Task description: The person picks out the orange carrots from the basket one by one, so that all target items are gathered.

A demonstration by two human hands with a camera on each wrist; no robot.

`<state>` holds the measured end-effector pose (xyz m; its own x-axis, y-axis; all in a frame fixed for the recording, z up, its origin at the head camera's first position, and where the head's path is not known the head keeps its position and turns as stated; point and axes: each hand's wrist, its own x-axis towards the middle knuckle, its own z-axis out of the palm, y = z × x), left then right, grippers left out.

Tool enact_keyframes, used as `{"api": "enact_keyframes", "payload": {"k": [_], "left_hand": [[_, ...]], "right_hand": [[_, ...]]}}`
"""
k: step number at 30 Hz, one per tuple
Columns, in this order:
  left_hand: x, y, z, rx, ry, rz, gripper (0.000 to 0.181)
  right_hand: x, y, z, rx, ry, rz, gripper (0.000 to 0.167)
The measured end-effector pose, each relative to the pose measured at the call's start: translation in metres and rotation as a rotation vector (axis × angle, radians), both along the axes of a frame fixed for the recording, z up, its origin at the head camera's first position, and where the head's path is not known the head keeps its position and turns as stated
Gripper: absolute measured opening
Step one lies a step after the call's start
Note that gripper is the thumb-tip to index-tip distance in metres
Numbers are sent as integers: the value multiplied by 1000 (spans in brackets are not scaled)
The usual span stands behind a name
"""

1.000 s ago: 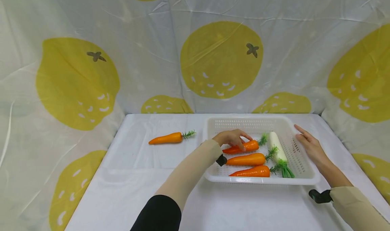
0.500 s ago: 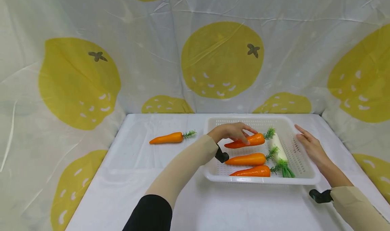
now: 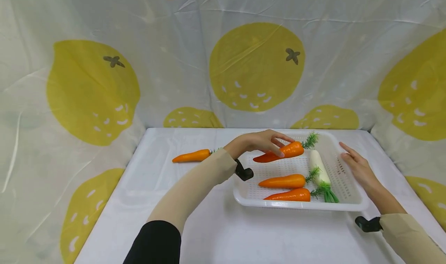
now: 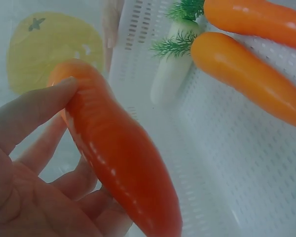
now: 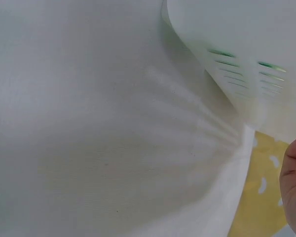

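Carrot (image 4: pixel 122 150) in the left grip (image 3: pixel 260 141) has lifted higher over the basket (image 3: pixel 299 205).

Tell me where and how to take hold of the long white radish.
Probably its bare white body's far half, from above, pinching across the width: the long white radish lies on its side, with feathery green carrot leaves crowding its nearer half.
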<state>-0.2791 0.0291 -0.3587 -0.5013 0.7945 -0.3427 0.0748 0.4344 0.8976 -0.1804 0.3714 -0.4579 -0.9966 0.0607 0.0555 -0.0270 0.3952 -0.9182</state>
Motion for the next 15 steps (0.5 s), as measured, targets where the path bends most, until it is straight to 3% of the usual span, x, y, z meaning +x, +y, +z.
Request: {"api": "enact_keyframes", "payload": {"k": [9,15], "left_hand": [[-1,-40,15,16,98,-43,60],[-5,-67,19,17,121,-36,59]], "right_hand": [[0,3,-2,-38,-18,24,54],[0,3,-2,-67,-24,34,54]]}}
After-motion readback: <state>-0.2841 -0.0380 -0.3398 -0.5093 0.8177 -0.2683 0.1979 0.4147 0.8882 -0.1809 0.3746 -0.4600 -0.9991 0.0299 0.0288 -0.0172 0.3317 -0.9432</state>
